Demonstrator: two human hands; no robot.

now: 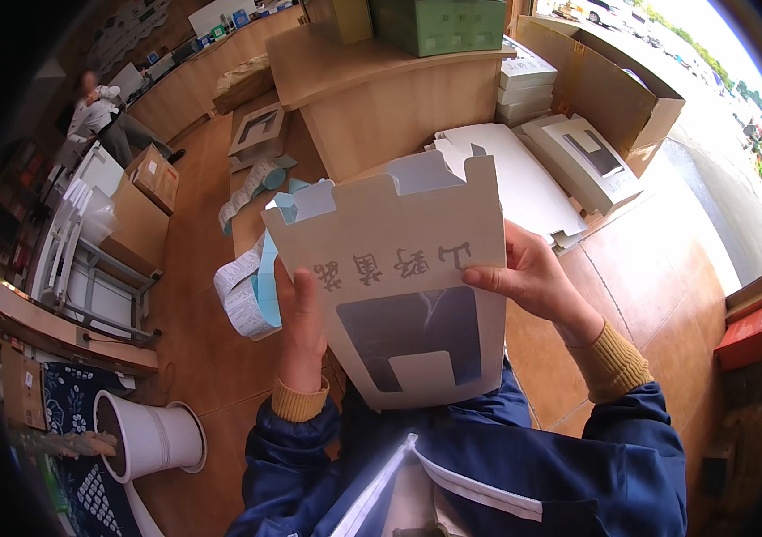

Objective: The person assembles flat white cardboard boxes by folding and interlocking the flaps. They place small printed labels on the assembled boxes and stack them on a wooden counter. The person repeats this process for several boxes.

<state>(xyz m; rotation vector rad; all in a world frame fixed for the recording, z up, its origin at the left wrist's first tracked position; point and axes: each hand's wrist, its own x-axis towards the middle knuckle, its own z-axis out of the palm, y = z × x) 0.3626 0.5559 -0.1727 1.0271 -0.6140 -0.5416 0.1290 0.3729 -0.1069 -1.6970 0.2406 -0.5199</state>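
Note:
A white cardboard box with a dark see-through window stands tilted in front of my body, its printed face toward me. Its far end has raised, notched flaps, and the lettering appears upside down. Along the left edge, my left hand grips the box with the thumb up; its fingers are mostly hidden behind. My right hand holds the right side, thumb pressed on the front face and fingers behind. Past my left hand curls a long strip of labels with light-blue backing.
Flat white box blanks and a windowed box lie at the far right, near a large brown carton. A wooden counter rises ahead. At left are a planter, a metal-framed table and a standing person.

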